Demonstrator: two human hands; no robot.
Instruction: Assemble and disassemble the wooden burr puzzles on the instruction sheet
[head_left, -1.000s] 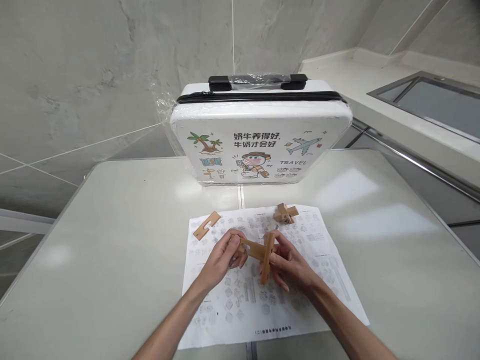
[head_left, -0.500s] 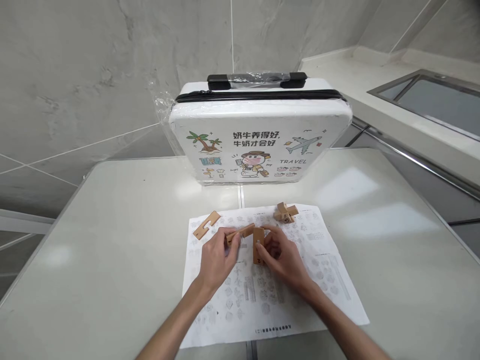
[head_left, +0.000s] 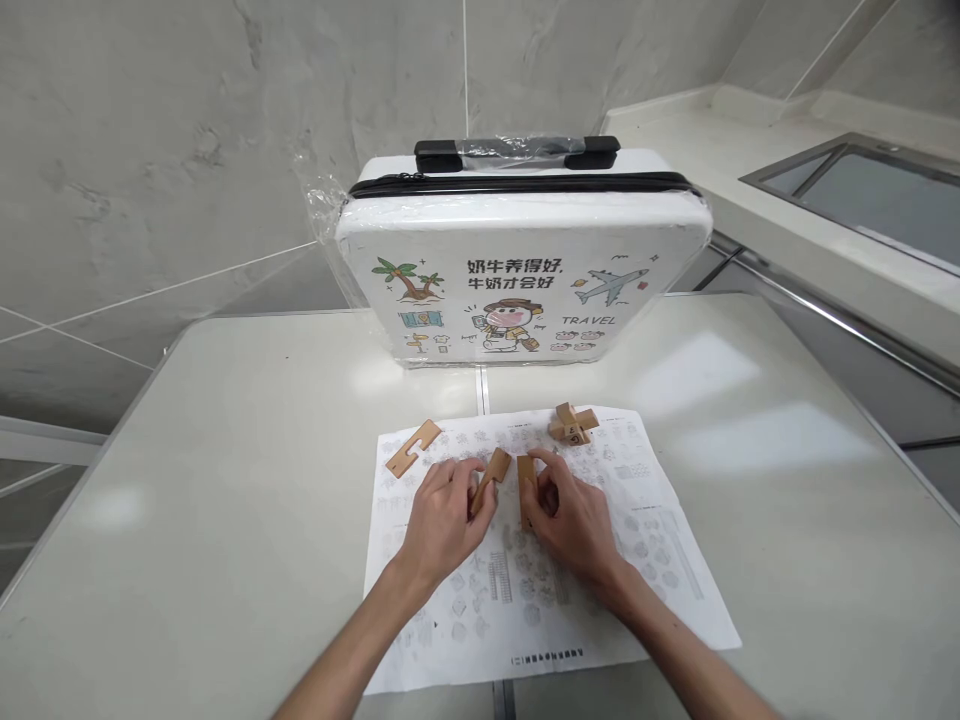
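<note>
I count two hands, and each of them holds one wooden piece: the left hand [head_left: 448,510] pinches the left piece [head_left: 496,468] between thumb and fingers, and the right hand [head_left: 574,515] grips the right piece [head_left: 526,480] in the same manner. Both pieces are over one printed sheet [head_left: 502,630]; whether they touch it, I cannot tell. On its far part lie one notched flat piece [head_left: 427,433], at left, and one wooden cluster [head_left: 572,425], at right. A narrow gap separates the held pieces. The table [head_left: 225,480] extends widely left and right of the sheet, while one suitcase [head_left: 525,240] stands beyond its far edge. The left piece points far and rightward, its long axis slanting; the right piece's long axis runs near to far.
</note>
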